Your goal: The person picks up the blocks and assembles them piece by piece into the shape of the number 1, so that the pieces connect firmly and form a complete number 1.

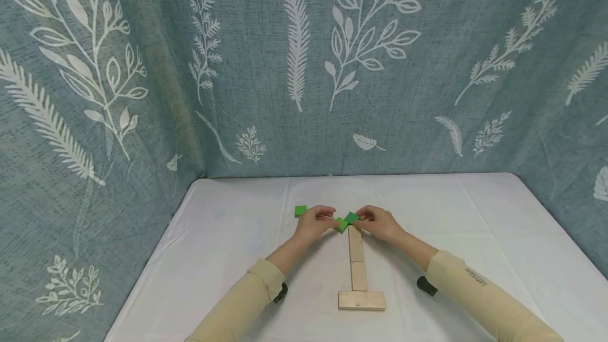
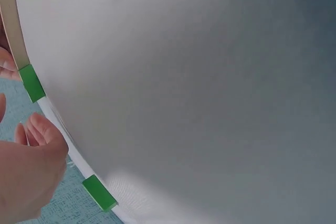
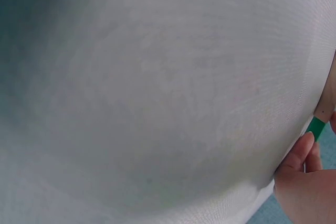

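Two green square blocks lie cornerwise at the far end of a line of wooden blocks in the head view: a light green block (image 1: 341,225) on the left and a darker green block (image 1: 351,218) on the right. My left hand (image 1: 314,224) has its thumb tip at the light green block's left edge, its other fingers bent loosely and apart from it. Thumb and forefinger of my right hand (image 1: 379,222) pinch the darker green block's right corner. The right wrist view shows that hand (image 3: 304,182) at a green block (image 3: 316,128).
Two wooden blocks (image 1: 357,257) run end to end toward a crosswise wooden block (image 1: 361,301) at the near end. Another green block (image 1: 300,211) lies behind my left hand. A white cloth covers the table (image 1: 228,226); a patterned curtain (image 1: 313,136) hangs behind.
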`<control>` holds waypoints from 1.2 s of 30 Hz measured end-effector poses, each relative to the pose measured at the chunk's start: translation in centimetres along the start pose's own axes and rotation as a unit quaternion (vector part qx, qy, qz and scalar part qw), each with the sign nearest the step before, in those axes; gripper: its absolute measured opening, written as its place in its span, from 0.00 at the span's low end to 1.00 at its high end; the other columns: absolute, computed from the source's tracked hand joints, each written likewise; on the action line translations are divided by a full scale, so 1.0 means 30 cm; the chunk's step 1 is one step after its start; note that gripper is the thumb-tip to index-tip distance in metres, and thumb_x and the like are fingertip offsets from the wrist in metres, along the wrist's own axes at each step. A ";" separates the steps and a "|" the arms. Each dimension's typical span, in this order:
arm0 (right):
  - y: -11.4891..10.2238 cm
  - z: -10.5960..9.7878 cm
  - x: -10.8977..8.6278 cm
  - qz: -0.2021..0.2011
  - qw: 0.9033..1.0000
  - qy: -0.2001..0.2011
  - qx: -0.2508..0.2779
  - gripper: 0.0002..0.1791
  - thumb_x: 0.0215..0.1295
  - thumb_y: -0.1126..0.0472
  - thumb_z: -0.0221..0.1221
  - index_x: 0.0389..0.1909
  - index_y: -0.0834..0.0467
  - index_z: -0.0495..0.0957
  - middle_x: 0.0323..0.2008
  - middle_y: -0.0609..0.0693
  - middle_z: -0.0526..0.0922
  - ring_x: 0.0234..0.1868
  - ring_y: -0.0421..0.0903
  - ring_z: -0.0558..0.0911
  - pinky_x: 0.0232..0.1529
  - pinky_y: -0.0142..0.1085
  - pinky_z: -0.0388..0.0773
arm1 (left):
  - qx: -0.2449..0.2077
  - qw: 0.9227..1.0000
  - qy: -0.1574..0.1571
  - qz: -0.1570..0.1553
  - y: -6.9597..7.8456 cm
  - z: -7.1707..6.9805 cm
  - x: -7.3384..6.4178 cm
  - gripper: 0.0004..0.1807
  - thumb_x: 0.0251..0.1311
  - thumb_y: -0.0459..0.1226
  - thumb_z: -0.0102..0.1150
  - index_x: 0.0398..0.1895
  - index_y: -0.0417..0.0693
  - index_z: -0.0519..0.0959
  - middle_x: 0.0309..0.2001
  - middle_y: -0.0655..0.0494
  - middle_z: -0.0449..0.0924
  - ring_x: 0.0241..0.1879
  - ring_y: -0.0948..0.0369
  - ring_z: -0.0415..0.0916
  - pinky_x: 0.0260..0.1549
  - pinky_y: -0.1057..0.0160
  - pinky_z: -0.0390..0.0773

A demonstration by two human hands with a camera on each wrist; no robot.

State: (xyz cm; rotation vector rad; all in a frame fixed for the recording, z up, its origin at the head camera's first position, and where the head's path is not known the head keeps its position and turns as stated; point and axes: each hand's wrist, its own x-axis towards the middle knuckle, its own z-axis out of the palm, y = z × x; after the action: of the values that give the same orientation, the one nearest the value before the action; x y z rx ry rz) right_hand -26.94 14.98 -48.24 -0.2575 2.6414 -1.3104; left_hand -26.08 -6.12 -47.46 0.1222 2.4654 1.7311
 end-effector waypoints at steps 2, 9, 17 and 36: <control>0.001 0.000 0.001 0.000 1.000 0.001 0.002 0.16 0.66 0.57 0.61 0.49 0.63 0.78 0.36 0.49 0.79 0.35 0.43 0.75 0.35 0.36 0.73 | -0.025 1.000 0.003 -0.011 -0.001 -0.003 0.000 0.20 0.55 0.34 0.68 0.51 0.37 0.80 0.46 0.44 0.81 0.42 0.57 0.78 0.38 0.62 0.80; 0.001 0.002 0.003 0.003 1.000 -0.001 0.004 0.17 0.65 0.57 0.62 0.49 0.63 0.78 0.36 0.50 0.79 0.35 0.43 0.75 0.35 0.35 0.73 | -0.063 0.997 0.020 -0.040 0.000 -0.013 0.000 0.20 0.58 0.37 0.66 0.52 0.39 0.80 0.47 0.46 0.80 0.41 0.59 0.78 0.40 0.60 0.80; 0.000 0.004 0.002 0.000 1.000 -0.002 0.004 0.17 0.65 0.57 0.62 0.49 0.64 0.78 0.37 0.50 0.79 0.36 0.43 0.75 0.35 0.35 0.74 | -0.115 0.991 0.033 -0.054 0.005 -0.033 -0.005 0.20 0.58 0.37 0.67 0.53 0.40 0.80 0.49 0.47 0.80 0.45 0.58 0.77 0.46 0.57 0.79; 0.004 0.001 -0.003 -0.012 1.000 -0.003 0.004 0.17 0.66 0.57 0.61 0.49 0.64 0.78 0.36 0.50 0.78 0.35 0.43 0.74 0.35 0.35 0.72 | -0.143 0.987 0.065 -0.039 -0.014 -0.115 -0.006 0.21 0.57 0.35 0.67 0.54 0.39 0.79 0.54 0.41 0.78 0.50 0.56 0.76 0.46 0.61 0.77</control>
State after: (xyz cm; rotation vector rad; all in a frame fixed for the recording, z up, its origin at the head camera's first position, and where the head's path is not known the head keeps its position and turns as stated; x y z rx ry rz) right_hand -26.87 15.05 -48.34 -0.2915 2.6356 -1.3239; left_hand -26.41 -9.48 -46.68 -0.1188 2.2365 2.0945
